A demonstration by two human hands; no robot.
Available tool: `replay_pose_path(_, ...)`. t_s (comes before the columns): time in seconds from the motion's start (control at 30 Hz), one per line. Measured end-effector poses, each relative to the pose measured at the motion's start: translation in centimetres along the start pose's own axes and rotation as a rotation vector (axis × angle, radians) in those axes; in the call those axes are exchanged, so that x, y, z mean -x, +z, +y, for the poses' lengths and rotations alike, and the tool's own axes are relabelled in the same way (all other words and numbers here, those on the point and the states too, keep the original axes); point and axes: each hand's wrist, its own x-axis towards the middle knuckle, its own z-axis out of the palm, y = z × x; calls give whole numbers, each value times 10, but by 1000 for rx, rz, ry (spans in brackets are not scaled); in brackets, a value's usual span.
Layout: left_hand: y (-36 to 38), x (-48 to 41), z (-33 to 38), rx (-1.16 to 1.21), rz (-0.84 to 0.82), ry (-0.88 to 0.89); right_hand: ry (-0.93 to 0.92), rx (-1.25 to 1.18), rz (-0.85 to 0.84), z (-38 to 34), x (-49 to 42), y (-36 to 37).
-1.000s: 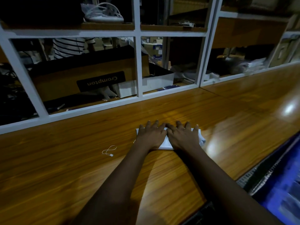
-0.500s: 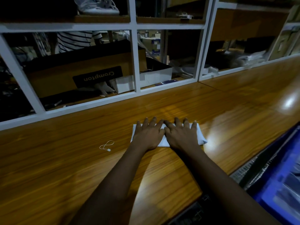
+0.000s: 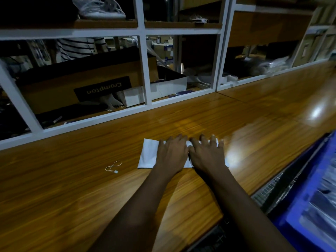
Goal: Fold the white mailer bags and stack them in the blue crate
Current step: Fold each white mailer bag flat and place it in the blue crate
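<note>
A folded white mailer bag [image 3: 148,154] lies flat on the wooden counter [image 3: 72,188], in the middle of the view. My left hand [image 3: 171,153] presses on its centre with straight, spread fingers. My right hand [image 3: 207,154] presses flat on its right part, right beside the left hand. Only the bag's left end and a strip between the fingers show. The blue crate [image 3: 305,202] stands below the counter's edge at the lower right, with pale plastic bags blurred inside it.
A small white looped string with a tag [image 3: 113,166] lies on the counter left of the bag. Behind the counter stands a white-framed shelf [image 3: 145,70] holding a brown Crompton box [image 3: 101,88] and white boxes. A person in a striped shirt [image 3: 76,47] is behind the shelf.
Both hands have stayed flat on the bag. More of the bag's left end now shows beside my left hand. The view has shifted slightly, bringing more of the blue crate in.
</note>
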Motion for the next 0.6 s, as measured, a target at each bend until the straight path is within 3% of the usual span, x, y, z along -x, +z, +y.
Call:
replay_pose_path(0.3, 14, -25, -8, -110, -219, -21, 21, -33, -87, 5, -18, 3)
replay_pose_path(0.43, 16, -23, -8, -135, -210, 1, 30, -13, -40, 5, -9, 2)
replay_pose_path(0.6, 7, -15, -21, -64, -194, -194, 35, -63, -67, 4, -7, -9)
